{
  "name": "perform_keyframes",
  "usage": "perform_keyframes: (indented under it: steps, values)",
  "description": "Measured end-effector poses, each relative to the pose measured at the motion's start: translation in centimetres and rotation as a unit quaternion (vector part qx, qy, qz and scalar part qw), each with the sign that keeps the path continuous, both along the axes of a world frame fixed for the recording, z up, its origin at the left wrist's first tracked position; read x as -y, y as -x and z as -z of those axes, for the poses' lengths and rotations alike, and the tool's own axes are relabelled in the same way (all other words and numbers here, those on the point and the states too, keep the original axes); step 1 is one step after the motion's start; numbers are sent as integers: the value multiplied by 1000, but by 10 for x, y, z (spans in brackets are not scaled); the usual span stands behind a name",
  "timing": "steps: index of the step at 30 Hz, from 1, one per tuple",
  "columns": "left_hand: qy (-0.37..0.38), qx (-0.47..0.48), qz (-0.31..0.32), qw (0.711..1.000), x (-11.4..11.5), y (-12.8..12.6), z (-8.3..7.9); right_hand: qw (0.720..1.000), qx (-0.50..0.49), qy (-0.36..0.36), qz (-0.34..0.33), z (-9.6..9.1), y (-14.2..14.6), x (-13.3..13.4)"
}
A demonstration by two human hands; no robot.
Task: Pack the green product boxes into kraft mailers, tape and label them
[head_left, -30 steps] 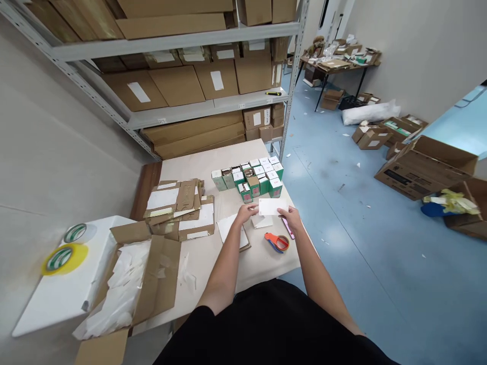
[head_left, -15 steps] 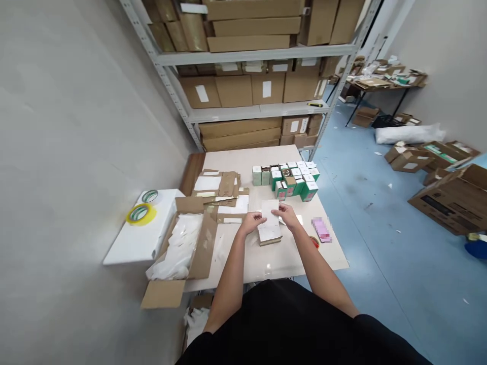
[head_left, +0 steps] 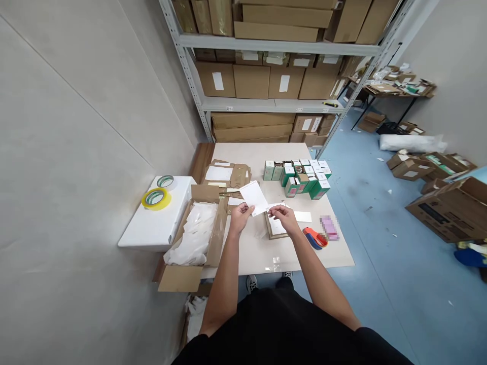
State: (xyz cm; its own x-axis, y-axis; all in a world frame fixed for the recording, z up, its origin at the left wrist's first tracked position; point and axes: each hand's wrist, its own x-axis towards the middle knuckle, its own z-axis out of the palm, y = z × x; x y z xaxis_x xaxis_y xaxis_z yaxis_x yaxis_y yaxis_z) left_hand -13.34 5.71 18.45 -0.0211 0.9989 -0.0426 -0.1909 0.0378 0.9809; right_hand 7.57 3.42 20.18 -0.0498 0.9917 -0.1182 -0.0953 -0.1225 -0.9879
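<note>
left hand (head_left: 240, 217): pinching white sheet (head_left: 254, 196) at near edge
white sheet: raised, far-left of paper pile (head_left: 277, 227)
right hand (head_left: 285, 219): fingertips bunched over paper pile; can't tell if holding anything

With the stack (head_left: 277, 227) on the table (head_left: 262, 149) as clock centre, cartons (head_left: 307, 175) stand grouped at 1 o'clock and shelving (head_left: 251, 105) rises beyond the table at 12. A sheet (head_left: 254, 197) is in the left hand (head_left: 241, 217) at 11, before flattened cardboard (head_left: 240, 175). The open box (head_left: 180, 279) (packing film (head_left: 196, 233) inside) is at 9; past it, 2 tape rolls (head_left: 165, 203) lie on a stand (head_left: 152, 230).
</note>
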Motion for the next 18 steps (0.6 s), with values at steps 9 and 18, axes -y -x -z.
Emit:
perform_keyframes:
  steps: [9,18]
  values:
    - [-10,-20,14,1000,7,1,-3,1000,4,-8,-4,-6,4,3]
    - [-28,-201,-115,972,6,-28,-18,999,-23,-31,-24,-9,-9,-7]
